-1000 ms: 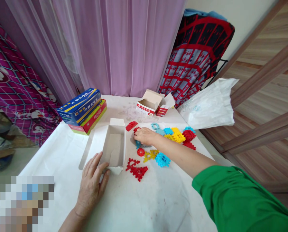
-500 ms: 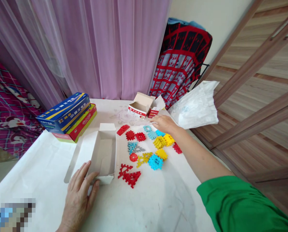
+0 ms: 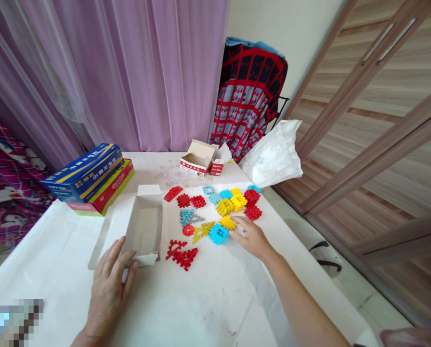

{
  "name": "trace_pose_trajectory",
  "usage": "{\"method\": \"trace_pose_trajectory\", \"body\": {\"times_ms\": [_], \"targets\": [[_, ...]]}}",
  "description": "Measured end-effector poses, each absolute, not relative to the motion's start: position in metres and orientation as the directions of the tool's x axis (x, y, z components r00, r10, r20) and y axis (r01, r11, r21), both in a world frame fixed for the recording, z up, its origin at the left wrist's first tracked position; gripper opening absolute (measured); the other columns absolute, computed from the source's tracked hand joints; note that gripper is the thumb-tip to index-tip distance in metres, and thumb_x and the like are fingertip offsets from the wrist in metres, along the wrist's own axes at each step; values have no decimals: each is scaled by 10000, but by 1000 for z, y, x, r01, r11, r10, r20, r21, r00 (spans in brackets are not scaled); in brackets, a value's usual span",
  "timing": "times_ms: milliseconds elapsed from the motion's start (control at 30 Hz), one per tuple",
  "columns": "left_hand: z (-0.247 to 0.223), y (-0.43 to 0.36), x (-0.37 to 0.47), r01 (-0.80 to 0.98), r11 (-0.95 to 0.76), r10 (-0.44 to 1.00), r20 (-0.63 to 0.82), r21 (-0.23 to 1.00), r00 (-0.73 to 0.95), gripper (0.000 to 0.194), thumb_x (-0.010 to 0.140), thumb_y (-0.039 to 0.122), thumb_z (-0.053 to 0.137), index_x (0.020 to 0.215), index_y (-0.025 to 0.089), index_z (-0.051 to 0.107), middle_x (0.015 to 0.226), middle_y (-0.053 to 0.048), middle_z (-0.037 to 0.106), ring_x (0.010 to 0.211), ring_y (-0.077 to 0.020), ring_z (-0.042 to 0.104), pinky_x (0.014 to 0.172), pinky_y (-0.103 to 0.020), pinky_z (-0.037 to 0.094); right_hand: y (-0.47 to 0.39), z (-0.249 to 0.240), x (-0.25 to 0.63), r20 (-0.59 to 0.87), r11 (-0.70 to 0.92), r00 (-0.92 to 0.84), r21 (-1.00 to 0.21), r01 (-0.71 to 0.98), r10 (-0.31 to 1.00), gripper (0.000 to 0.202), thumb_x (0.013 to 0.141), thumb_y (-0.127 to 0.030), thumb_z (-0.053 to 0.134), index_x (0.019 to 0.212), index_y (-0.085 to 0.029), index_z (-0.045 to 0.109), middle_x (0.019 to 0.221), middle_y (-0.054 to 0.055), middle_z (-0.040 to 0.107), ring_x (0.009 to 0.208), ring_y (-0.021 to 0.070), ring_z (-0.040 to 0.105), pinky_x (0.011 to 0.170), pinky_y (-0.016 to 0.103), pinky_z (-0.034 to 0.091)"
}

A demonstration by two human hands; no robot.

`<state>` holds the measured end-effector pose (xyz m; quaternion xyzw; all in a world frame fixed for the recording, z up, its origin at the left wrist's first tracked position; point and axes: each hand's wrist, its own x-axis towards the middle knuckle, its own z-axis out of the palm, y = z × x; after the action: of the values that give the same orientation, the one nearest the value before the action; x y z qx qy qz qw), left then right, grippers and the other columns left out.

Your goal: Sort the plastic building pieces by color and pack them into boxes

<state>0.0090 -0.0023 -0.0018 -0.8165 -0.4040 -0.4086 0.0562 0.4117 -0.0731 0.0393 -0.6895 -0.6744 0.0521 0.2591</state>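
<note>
My left hand (image 3: pixel 110 277) rests with fingers apart on the near edge of an open white box (image 3: pixel 146 224), whose inside looks bare. My right hand (image 3: pixel 249 236) reaches in from the right, its fingertips at a yellow toothed piece (image 3: pixel 227 222) and beside a blue toothed piece (image 3: pixel 218 234). Whether it grips the yellow piece cannot be made out. Behind them lie more yellow pieces (image 3: pixel 239 199) and red round pieces (image 3: pixel 253 212). Red triangular pieces (image 3: pixel 184 258) lie nearer me, right of the box.
A blue box (image 3: pixel 85 173) sits on a red and green box (image 3: pixel 116 188) at the back left. Small open red and white boxes (image 3: pixel 194 164) and a white plastic bag (image 3: pixel 273 156) stand at the back of the table (image 3: pixel 186 308).
My right hand has come back toward me from beside the small boxes to the yellow and blue pieces. The view has shifted a little to the right. My left hand stays on the box.
</note>
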Motion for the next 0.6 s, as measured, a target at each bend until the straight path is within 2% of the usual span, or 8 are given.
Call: {"method": "trace_pose_trajectory", "body": {"times_ms": [67, 133, 300, 467, 600], "targets": [[-2, -2, 10, 716, -663, 603, 722, 218, 339, 201, 898, 226, 549, 1099, 212, 547, 1441, -168, 483, 1323, -311, 489, 1030, -485, 461, -76, 26, 387, 270, 29, 95, -423, 905, 958, 488, 838, -366, 616, 1303, -219, 587, 1295, 106, 636, 1181, 247, 585, 975, 405, 488], [-2, -2, 11, 728, -656, 598, 725, 198, 341, 197, 902, 238, 545, 1096, 203, 548, 1436, -173, 487, 1312, -311, 500, 1030, -483, 462, -74, 23, 369, 230, -21, 117, -382, 924, 966, 529, 819, -371, 653, 1320, -222, 572, 1304, 109, 623, 1207, 260, 556, 1017, 408, 455], [-4, -2, 11, 746, -640, 590, 739, 183, 326, 204, 898, 234, 540, 1097, 195, 558, 1423, -177, 500, 1301, -309, 510, 1029, -476, 459, -68, 34, 347, 119, -150, 186, -261, 953, 975, 505, 821, -373, 660, 1300, -239, 574, 1225, 100, 639, 1130, 270, 561, 955, 369, 457], [-6, -1, 10, 742, -642, 589, 743, 190, 319, 219, 894, 237, 543, 1110, 200, 564, 1431, -167, 498, 1307, -304, 507, 1045, -469, 447, -66, 37, 341, 84, -217, 243, -235, 947, 966, 502, 832, -359, 632, 1316, -254, 547, 1201, 93, 632, 1097, 261, 551, 905, 344, 443], [-8, 0, 8, 736, -649, 592, 736, 194, 328, 221, 900, 257, 539, 1113, 204, 561, 1436, -168, 495, 1301, -309, 514, 1033, -470, 456, -65, 39, 339, 46, -242, 256, -203, 949, 966, 590, 817, -370, 634, 1373, -226, 500, 1194, 106, 635, 1112, 284, 531, 901, 374, 425]]}}
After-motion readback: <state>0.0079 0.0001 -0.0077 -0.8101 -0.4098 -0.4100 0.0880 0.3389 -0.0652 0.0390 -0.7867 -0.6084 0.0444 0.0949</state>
